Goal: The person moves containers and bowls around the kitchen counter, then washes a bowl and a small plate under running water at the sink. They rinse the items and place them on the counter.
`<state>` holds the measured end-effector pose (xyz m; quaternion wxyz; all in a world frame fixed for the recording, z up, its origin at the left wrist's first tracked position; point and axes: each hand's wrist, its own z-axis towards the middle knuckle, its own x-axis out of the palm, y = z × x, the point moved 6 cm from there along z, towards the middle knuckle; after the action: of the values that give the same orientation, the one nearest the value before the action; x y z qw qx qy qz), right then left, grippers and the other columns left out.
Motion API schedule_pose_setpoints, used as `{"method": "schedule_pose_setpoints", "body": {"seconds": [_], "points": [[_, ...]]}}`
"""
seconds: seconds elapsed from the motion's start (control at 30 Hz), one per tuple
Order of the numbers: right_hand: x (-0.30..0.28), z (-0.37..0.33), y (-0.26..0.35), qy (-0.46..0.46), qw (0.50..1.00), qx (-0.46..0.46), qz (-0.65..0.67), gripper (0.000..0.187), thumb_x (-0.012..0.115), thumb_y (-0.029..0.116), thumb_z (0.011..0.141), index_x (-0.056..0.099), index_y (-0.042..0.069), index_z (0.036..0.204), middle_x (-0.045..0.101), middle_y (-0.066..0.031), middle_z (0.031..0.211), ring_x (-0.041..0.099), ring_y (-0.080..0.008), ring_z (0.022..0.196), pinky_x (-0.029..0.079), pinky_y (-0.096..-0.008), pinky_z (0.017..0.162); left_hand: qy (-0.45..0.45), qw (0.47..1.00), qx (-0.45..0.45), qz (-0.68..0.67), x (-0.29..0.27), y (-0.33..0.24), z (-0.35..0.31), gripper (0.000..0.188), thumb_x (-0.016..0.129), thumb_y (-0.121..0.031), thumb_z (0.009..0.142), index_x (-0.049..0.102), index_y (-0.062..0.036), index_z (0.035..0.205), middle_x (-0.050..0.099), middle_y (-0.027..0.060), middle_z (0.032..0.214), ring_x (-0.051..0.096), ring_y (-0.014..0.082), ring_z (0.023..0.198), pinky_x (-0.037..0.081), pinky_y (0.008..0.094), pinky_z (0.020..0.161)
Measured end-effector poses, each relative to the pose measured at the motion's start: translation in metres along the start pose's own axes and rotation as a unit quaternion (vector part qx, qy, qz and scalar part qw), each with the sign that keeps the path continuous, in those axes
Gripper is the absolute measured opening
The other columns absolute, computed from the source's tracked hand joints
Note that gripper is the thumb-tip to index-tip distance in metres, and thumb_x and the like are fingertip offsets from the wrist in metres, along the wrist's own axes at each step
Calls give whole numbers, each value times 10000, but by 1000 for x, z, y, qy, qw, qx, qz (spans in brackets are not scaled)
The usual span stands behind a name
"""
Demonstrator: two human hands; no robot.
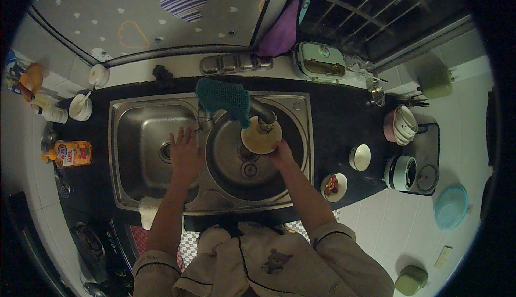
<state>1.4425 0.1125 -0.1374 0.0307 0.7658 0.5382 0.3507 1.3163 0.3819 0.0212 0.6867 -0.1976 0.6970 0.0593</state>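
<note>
The round basin (223, 160) is partly blocked by the faucet (264, 113) (and the bowl (260, 140) beneath); the square basin (137, 136) is unobstructed leftward.

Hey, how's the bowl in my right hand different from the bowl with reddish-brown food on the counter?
The held bowl is over the round basin, while the food bowl stands on the dark counter. Your right hand grips the held bowl; no hand touches the food bowl. Inside, the held bowl looks yellowish, the food bowl whiter. Both look round.

Bowl (259, 142) beneath the faucet (264, 112), over the right sink basin (222, 156)
</note>
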Motion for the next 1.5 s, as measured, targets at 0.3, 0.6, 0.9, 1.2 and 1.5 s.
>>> {"method": "schedule_pose_setpoints", "body": {"seconds": [0.3,0.6,0.9,1.2,1.5], "points": [[21,-14,5,13,1000,-12,6,551,421,-41,610,372,14,1157,424,-154,1157,407,-352,1143,345,-531,979,-2,1000,-1,-11,3,2,-1,522,562,-208,740,465,58,1179,448,179,1271,356,328,1240,187,512,1050],[6,11,-1,82,995,-8,51,584,407,-35,621,313,-23,1197,369,-190,1218,372,-394,1169,338,-578,967,-17,1000,6,-19,1,0,1,505,562,-189,736,471,66,1162,461,190,1246,377,340,1217,204,526,1037],[41,-27,13,16,999,-13,41,546,422,-10,633,336,-30,1171,376,-193,1203,378,-385,1163,334,-568,982,-11,999,-3,-32,-2,0,0,501,576,-167,734,468,71,1161,453,190,1251,376,341,1217,208,524,1036],[2,5,4,-2,997,-1,73,544,403,-15,647,327,-28,1185,378,-198,1207,357,-387,1182,288,-568,1013,-4,1000,-3,-17,0,0,0,536,578,-190,736,448,53,1196,435,172,1278,360,318,1233,201,513,1042],[17,-7,8,46,997,-13,62,561,421,-13,637,330,-31,1190,369,-199,1225,381,-379,1161,329,-533,1003,5,997,22,-74,0,15,1,426,494,-90,750,492,11,1164,480,158,1239,434,285,1178,200,525,1042]]}}
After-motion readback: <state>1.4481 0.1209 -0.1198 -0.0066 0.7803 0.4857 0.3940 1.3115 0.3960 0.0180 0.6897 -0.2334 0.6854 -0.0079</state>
